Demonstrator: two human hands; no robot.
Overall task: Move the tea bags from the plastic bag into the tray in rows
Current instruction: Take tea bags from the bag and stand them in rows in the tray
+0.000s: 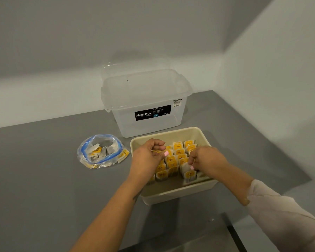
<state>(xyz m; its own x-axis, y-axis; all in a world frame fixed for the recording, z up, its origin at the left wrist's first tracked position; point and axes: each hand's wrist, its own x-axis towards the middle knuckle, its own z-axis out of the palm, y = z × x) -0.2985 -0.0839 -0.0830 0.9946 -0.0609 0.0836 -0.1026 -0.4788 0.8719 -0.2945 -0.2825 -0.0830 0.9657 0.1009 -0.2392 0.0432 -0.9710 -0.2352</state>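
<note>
Head view, the only one I've got. My left hand (149, 155) sits over the left part of the cream rectangular plastic tray (200, 132), fingers curled in; a yellow edge shows at the fingertips, so I judge it is pinching a tea bag, though the grip is partly hidden. My right hand (205, 159) is over the tray's right side, fingers curled down, pinching the top of the front paper tea bag with the yellow tag (189, 174) in the right-hand row.

The yellow-tagged tea bags in the tray (177, 154) stand upright in rows running from the far wall toward me; the near strip of the tray floor is bare. Rows look a good way filled, not finished.

The clear zip-top plastic bag with the blue seal (100, 151) lies on the grey desk (44, 170) just left of the tray, mouth open, with a loose heap of tea bags still inside. So more trips are needed.

Behind the tray stands a translucent lidded storage box with a black label (145, 104), near the tray's far wall; I can't tell if they touch.

Doing this step well, as I judge it: seat the front bag upright, tag facing me, snug against the one behind so the row stays straight. Let go gently, since these thin packets will likely tip like dominoes if nudged. Use the left hand to steady the neighbouring row while the right one places. Watch the strings so they don't snag and drag a placed bag out.
</note>
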